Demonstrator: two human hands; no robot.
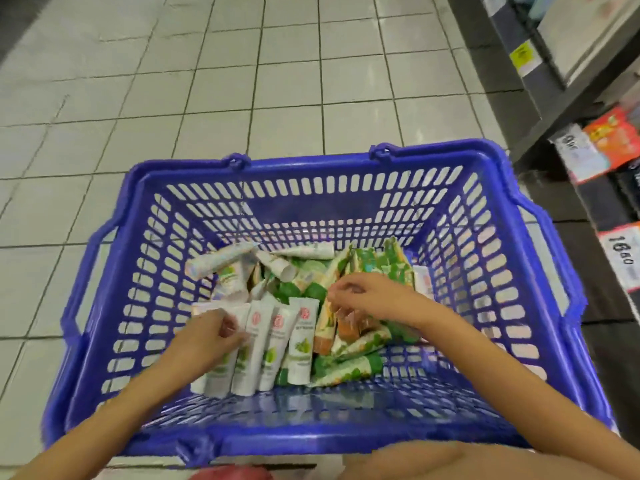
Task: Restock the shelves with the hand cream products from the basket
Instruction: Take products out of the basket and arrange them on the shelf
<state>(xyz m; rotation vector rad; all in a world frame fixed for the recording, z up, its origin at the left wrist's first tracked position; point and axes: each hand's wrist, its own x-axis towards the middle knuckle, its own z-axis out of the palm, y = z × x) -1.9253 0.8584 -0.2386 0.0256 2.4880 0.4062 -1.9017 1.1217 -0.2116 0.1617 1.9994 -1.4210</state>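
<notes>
Head view. The left hand (207, 337) reaches over the near rim of the blue slotted basket (311, 164) to its inner left side. Its fingers (232, 329) are curled narrowly round the top of the leftmost of the white tubes (258, 344), with the thumb lying on the front. The right hand (367, 296) comes in from the basket's near right corner, wrist raised. Its fingers (341, 299) are bent down, with the tips close together over the green-and-orange tubes (353, 362). We cannot tell whether they hold one.

The hand cream lies on the basket's floor. The white tubes stand in a leaning row at the middle, the green-and-orange tubes are heaped just to their right, and loose pale tubes (221, 259) lie toward the far wall. Both forearms cross the near rim and hide part of the heap.

The basket rests on a pale tiled floor (173, 81). Dark shelves (530, 109) run along the basket's right side and carry a red-orange pack (613, 133).

Each white tube bears a round red emblem above a green leaf picture; its lettering is too blurred to read. A white price label (620, 252) to the right of the basket shows a large "16". A yellow label (522, 55) beyond the far right corner is illegible.
</notes>
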